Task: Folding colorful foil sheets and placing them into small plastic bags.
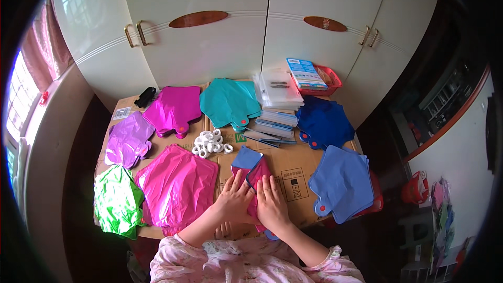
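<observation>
A folded dark-pink foil sheet (260, 171), which looks like a flat uninflated balloon, lies in front of me with a blue card (247, 158) at its far end. My left hand (234, 199) rests on its left side with the fingers stretched forward. Against the right side, my right hand (271, 203) lies with its fingers extended too. Both hands press on the foil, and neither is wrapped round anything. Part of the foil is hidden beneath them. Left of the hands is a large stack of hot-pink foil balloons (175, 186).
Flat foil stacks ring the cardboard-covered table (296, 162): green (118, 199), lilac (127, 139), magenta (173, 107), teal (228, 100), dark blue (326, 121), light blue (343, 183). White tape-like rolls (208, 142), cards (272, 126), clear bags (276, 85) and a red basket (331, 80) stand among them.
</observation>
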`<state>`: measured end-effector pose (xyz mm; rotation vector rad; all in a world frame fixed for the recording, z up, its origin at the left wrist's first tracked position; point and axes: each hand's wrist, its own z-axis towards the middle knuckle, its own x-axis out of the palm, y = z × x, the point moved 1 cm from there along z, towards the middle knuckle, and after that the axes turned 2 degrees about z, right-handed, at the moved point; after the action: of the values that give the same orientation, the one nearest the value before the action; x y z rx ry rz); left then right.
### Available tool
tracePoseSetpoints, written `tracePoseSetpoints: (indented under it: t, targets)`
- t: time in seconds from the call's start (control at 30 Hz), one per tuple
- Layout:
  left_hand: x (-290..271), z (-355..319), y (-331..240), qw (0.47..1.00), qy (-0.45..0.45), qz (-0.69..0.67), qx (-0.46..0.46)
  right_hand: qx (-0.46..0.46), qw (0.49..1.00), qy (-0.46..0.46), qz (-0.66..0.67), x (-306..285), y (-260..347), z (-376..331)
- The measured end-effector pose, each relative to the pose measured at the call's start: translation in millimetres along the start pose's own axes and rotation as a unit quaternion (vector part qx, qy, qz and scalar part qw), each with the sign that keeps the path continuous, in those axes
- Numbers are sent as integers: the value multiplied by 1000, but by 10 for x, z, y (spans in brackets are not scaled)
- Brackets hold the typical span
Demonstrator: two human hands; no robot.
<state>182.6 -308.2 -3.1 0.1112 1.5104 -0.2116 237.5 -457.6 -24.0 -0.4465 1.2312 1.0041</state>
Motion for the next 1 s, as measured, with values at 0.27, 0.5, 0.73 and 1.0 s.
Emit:
tracePoseSetpoints:
  t: [0.27,0.5,0.73,1.0]
  targets:
    - [-106,304,379,920,-60,-345,-176,1,1000,-7,-17,-54,61,19]
    - [-13,499,410,937,12,-248,-245,9,1000,-5,-25,-72,78,18]
    - [-44,559,506,948,42,-234,-212,-7,998,-2,-58,-114,167,-71]
    - [-55,607,620,946,70,-249,-197,-1,1000,-3,-27,-170,176,-138]
